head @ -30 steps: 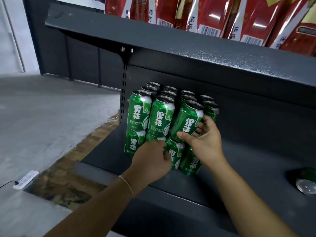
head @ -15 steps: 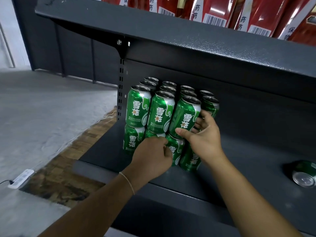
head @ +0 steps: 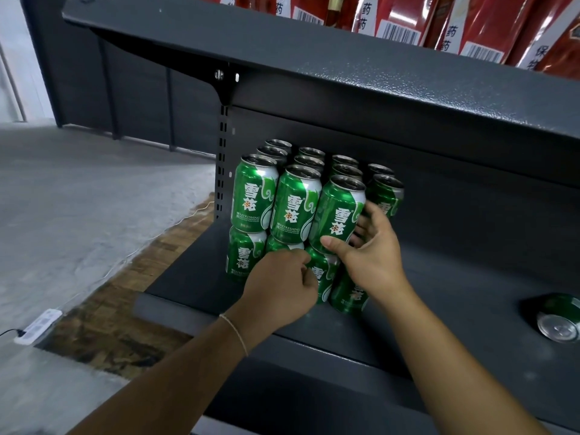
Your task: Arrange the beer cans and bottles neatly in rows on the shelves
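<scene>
My right hand grips the third top can in the stack's front row on the lower shelf. My left hand curls against a bottom can; I cannot tell whether it holds it.

Red packets above; white power strip on floor.

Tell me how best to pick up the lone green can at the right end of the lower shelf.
Grip the lone green can around its side wall, just below the silver top rim, coming from above and the front. It stands upright and apart from the stack, with bare shelf around it, so fingers can likely wrap it freely; the shelf above probably still leaves room.
</scene>
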`<state>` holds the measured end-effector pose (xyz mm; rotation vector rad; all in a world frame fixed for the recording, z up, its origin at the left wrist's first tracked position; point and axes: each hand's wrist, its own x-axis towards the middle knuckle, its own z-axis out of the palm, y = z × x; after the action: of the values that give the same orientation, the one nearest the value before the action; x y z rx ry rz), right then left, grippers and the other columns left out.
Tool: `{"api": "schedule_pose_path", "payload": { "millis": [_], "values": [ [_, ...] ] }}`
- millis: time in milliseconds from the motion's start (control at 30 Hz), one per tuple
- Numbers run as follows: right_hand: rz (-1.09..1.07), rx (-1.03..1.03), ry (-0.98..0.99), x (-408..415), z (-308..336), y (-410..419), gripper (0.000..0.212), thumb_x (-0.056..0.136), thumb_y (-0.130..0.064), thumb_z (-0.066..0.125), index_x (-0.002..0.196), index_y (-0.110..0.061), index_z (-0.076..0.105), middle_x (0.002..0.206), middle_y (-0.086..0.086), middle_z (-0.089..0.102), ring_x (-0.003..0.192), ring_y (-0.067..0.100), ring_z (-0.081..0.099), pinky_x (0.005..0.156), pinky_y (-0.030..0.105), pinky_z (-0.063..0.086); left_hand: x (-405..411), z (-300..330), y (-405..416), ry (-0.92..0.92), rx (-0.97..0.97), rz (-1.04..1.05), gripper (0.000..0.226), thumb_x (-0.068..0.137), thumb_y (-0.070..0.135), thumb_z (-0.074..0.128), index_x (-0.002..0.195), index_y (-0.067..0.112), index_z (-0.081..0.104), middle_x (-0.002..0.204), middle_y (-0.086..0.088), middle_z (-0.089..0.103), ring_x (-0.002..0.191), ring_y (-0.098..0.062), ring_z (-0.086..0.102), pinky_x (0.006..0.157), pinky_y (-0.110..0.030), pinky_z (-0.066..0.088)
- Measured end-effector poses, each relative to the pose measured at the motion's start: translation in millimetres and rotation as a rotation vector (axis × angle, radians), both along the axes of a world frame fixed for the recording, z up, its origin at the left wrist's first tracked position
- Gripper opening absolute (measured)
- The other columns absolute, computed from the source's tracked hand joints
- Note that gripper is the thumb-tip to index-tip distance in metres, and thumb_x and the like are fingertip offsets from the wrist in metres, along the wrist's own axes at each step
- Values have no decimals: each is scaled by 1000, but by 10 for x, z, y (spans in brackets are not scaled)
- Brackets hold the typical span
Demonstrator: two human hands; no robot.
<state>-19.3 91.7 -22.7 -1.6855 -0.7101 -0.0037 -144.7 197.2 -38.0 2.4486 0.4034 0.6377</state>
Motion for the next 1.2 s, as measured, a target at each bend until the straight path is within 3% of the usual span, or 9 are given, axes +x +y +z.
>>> {"api": "schedule_pose_path", "payload": {
  "millis": [67,267,400,500,567,733,967,1067,1200],
  "values": [
    [3,-11,-6,1,-3,-5,93,69,-16,89,147,-22,37,130,-1,58,120,15,58,100,32,52,-3,14,-17,2,-5,-11,37,91,26,49,125,15,61,115,0,67,98,-15,63,86,-33,53],
    [2,19,-6,8,31,-108,81,74,-13,85,143,-17,42,129,3,60,119,13,59,104,31,49,-8,24,-99,-13,-15,-20,33,91,23,50,121,17,63,112,1,67,96,-14,63,84,-34,54],
    [-96,142,-50,-7,82,-350,53,84,-8,75,132,-10,51,121,10,63,107,9,65,93,22,53,54,56,-247,-94,-31,-111,28,88,16,53,112,14,67,104,1,70,82,-8,62,78,-28,55],
    [-188,174,-106,34,91,-613,37,88,-6,69,123,-7,57,108,6,66,89,-4,65,80,11,50,160,122,-442,-182,-64,-203,30,86,11,55,113,14,68,102,2,72,77,-7,63,75,-26,56],
    [-243,164,-140,85,94,-821,33,90,-7,67,121,-6,58,106,5,66,86,-6,63,78,9,49,267,155,-599,-240,-94,-278,33,83,12,54,112,13,69,100,0,72,83,-8,66,75,-25,56],
    [-379,143,-155,291,91,-1405,28,92,-9,66,119,-6,60,106,7,68,88,1,63,79,12,50,585,226,-1038,-281,-102,-412,37,82,12,53,117,13,67,101,0,70,82,-7,64,69,-6,46],
    [-565,73,-113,723,68,-2324,28,93,-15,66,120,-10,60,102,2,67,82,-1,61,76,10,49,1211,234,-1739,-173,-65,-474,49,86,11,51,134,21,52,119,4,62,85,-7,54,80,-18,45],
    [-662,-40,-52,1003,41,-2729,32,93,-22,66,123,-14,58,101,1,68,86,10,63,80,20,48,1469,214,-2035,-78,-78,-508,51,90,11,48,140,23,45,130,4,55,90,-8,51,87,-20,44],
    [-774,-207,75,1398,-88,-3222,41,92,-25,64,129,-12,54,97,0,62,101,26,64,94,36,49,1772,145,-2386,-6,-72,-518,53,90,11,46,142,22,42,137,3,51,112,-12,54,94,-18,41]
  ]
}}
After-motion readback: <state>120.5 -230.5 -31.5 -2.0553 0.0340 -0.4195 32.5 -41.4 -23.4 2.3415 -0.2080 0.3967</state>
